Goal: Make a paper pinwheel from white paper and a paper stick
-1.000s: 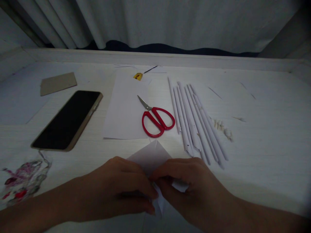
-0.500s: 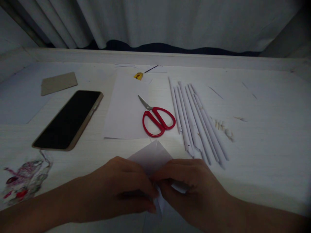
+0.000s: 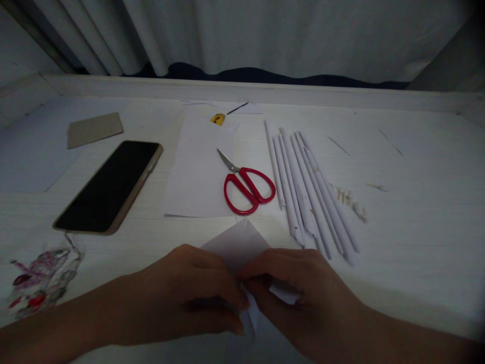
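White paper sheet (image 3: 237,242), folded to a point, lies on the desk (image 3: 409,212) at six o'clock, pinched at its near edge by left hand (image 3: 185,296) and right hand (image 3: 299,293), fingertips closed on a fold. Almost nothing has shifted over the last second; the creasing goes on. Red scissors (image 3: 248,187) lie at twelve o'clock, paper rolls (image 3: 310,189) at one.

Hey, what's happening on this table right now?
A person's left hand and right hand pinch a small white paper between their fingertips at the table's near edge, each grip shut on it. Beyond it lie red scissors, shut, partly on a white sheet. A row of rolled paper tubes lies right of the scissors, and a dark phone to the left.
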Motion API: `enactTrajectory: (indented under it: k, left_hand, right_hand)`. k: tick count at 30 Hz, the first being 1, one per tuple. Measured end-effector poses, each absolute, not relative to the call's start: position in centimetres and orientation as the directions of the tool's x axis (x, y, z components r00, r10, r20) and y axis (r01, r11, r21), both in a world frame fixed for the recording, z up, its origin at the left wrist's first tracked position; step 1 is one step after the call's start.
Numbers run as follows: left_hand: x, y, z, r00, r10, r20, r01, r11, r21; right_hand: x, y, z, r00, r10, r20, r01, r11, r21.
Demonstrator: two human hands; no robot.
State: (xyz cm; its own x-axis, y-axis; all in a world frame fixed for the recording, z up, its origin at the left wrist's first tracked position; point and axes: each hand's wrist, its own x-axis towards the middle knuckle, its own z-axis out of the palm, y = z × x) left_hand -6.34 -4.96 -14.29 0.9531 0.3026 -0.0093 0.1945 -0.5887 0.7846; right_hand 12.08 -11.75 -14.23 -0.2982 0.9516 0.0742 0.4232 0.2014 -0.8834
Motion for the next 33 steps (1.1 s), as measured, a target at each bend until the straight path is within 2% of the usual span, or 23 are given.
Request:
enactTrajectory:
  k: [12,19,33]
  left_hand:
    - [-6.51,-5.00,-14.07,0.957,0.288,-0.035,0.199,-0.564,0.801]
    - [-6.31,-4.97,-14.05,0.955,0.294,-0.033,0.203,-0.570,0.796]
    - [-6.16,-4.99,-13.96,0.951,0.307,-0.013,0.199,-0.582,0.789]
  right_hand:
    - [12.20,-11.84,-14.30,-0.305,0.952,0.027,0.413,0.158,-0.897]
    - [12.27,-11.84,-14.28,-0.373,0.928,-0.021,0.429,0.152,-0.891]
    - [11.97,-11.90,-14.53,-0.347,0.938,0.018,0.447,0.182,-0.876]
